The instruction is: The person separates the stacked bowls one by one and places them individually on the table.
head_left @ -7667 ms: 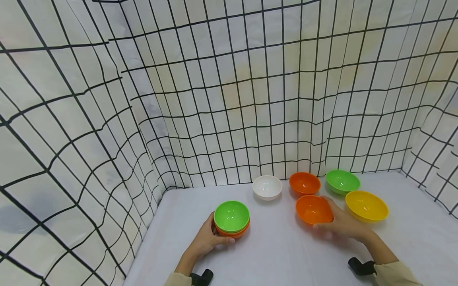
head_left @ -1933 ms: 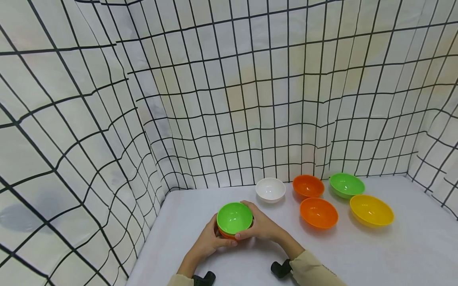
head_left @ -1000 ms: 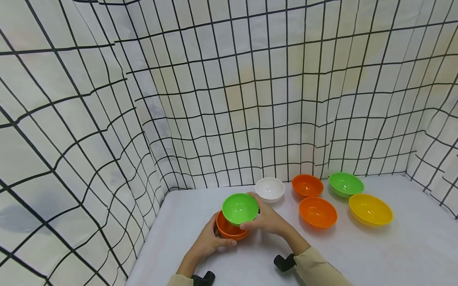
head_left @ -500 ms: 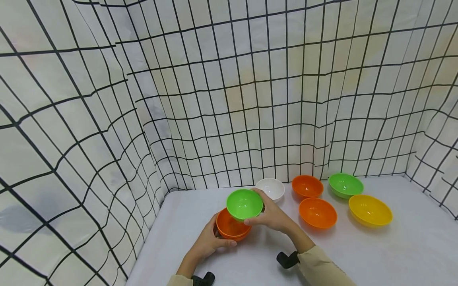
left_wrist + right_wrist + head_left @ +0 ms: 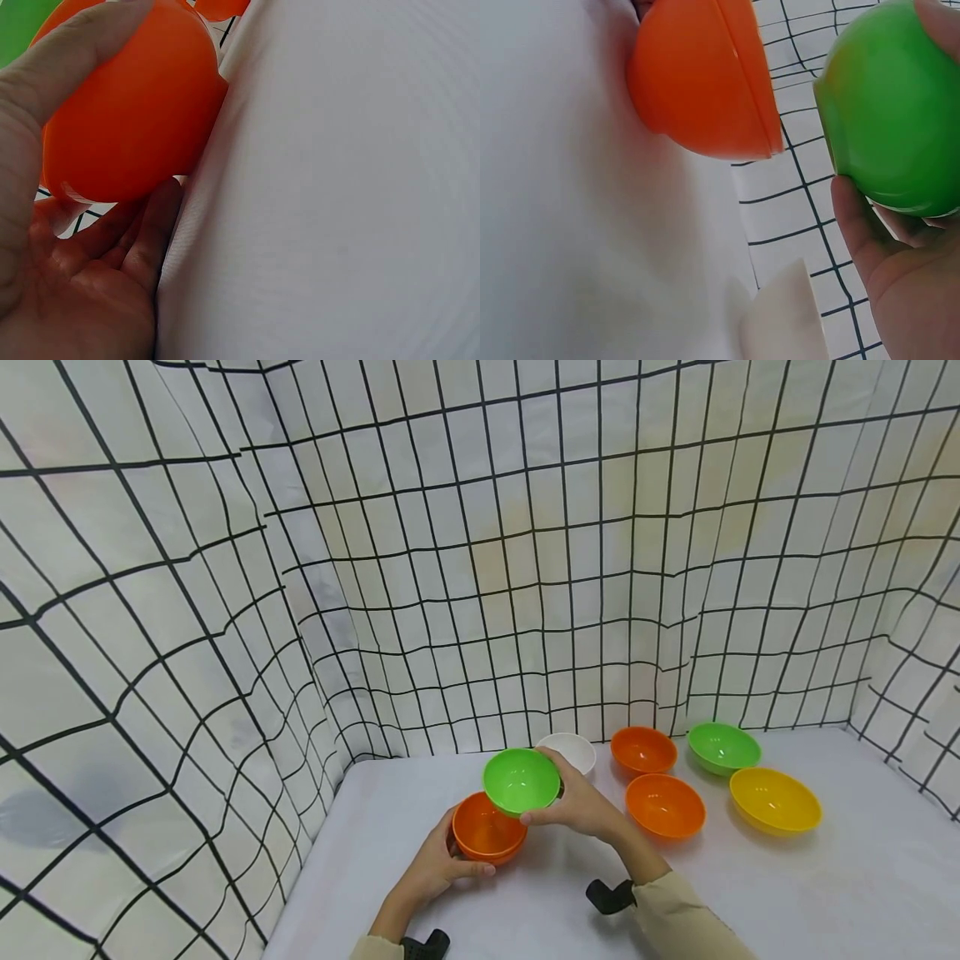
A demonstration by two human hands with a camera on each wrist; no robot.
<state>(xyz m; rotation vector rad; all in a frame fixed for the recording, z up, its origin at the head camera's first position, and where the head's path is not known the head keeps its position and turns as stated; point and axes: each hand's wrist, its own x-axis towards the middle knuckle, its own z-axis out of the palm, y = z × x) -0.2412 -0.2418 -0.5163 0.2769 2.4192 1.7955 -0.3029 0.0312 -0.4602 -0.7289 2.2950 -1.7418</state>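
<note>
A small green bowl (image 5: 521, 782) is up in the air in my right hand (image 5: 581, 806), thumb at the near side and fingers behind. In the right wrist view that green bowl (image 5: 900, 112) is clear of the orange stack (image 5: 705, 82). Two nested orange bowls (image 5: 487, 831) stand on the table, just left of and below the green one. My left hand (image 5: 435, 864) holds the stack from its left side. The left wrist view shows the thumb (image 5: 82, 49) across the orange bowl (image 5: 135, 112) and the other fingers curved behind it.
Behind the right hand stands a white bowl (image 5: 573, 752), partly covered. To the right are an orange bowl (image 5: 643, 752), a nearer orange bowl (image 5: 666, 807), a green bowl (image 5: 723, 748) and a yellow bowl (image 5: 776, 802). A grid-patterned cloth wall (image 5: 450, 610) borders the white table (image 5: 750, 893).
From being nested on the orange stack, the green bowl has been lifted by my right hand and moved up and to the right. My left hand stays on the orange bowls.
</note>
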